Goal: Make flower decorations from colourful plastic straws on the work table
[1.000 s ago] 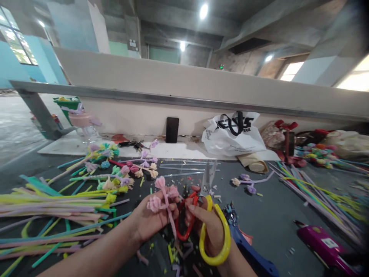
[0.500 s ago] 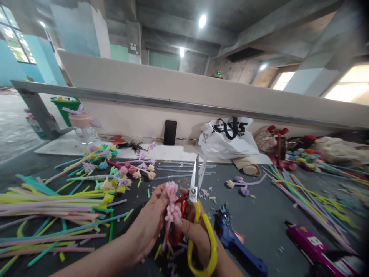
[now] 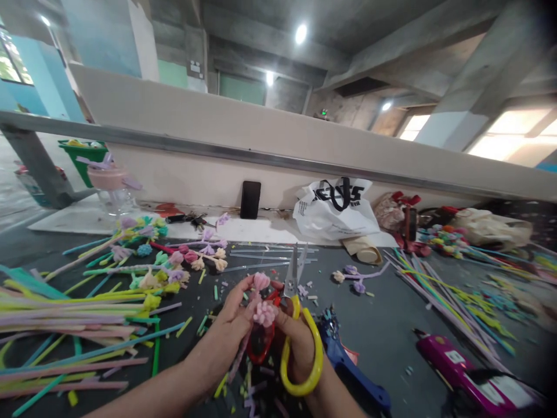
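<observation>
My left hand is closed around the stem of a pink pipe-cleaner flower sprig, between thumb and fingers. Two fluffy pink heads show on it: an upper flower and a lower flower. A pair of scissors hangs in my right hand, blades up and slightly apart. Its yellow loop circles over that hand, and a red loop shows below the flowers. My right thumb tip is beside the lower flower; whether it touches is unclear. Some right fingers are hidden behind the scissors and flowers.
Bundled pipe cleaners and finished flower sprigs lie left. A blue-handled tool and a magenta tool are on the right. A phone leans at the back beside a white bag. Cut scraps dot the dark tabletop.
The lower flower has turned to face me more, and the stem now slants down to the left in my left hand. The scissors stay in my right hand. The whole view has shifted slightly.
</observation>
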### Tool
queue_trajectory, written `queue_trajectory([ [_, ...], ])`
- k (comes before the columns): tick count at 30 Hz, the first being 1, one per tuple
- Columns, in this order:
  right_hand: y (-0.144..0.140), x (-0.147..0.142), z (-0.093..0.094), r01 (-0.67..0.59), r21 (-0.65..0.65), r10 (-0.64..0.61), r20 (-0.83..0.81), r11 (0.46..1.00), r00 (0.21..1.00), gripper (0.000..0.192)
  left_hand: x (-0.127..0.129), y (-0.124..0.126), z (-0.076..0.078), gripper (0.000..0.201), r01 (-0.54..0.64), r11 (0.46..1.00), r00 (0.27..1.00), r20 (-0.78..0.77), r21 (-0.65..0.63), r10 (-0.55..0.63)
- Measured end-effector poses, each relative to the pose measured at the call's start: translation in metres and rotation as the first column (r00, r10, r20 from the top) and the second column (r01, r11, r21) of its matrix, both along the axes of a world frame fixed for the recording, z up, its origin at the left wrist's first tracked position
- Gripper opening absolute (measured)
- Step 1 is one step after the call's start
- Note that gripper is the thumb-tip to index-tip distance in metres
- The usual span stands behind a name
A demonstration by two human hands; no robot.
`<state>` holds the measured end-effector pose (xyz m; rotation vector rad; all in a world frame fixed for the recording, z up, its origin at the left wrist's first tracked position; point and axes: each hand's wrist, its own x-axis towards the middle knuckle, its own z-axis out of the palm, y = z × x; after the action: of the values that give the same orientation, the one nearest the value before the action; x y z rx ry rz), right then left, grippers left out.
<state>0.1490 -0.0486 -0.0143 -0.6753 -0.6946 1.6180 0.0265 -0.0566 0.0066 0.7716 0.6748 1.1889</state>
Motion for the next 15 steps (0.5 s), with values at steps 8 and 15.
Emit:
queue_trajectory([
  [8,0.003,0.002,-0.005,0.051,-0.141,-0.058,-0.041,0.989,0.997,0.038,0.0,0.006,-0.01,0.047,0.059,0.998,0.998,0.037,-0.021,-0.058],
  [15,0.001,0.0,0.0,0.047,-0.074,-0.056,-0.117,0.996,0.992,0.056,-0.003,0.008,-0.021,0.029,-0.033,0.954,0.907,-0.393,0.3,0.154],
])
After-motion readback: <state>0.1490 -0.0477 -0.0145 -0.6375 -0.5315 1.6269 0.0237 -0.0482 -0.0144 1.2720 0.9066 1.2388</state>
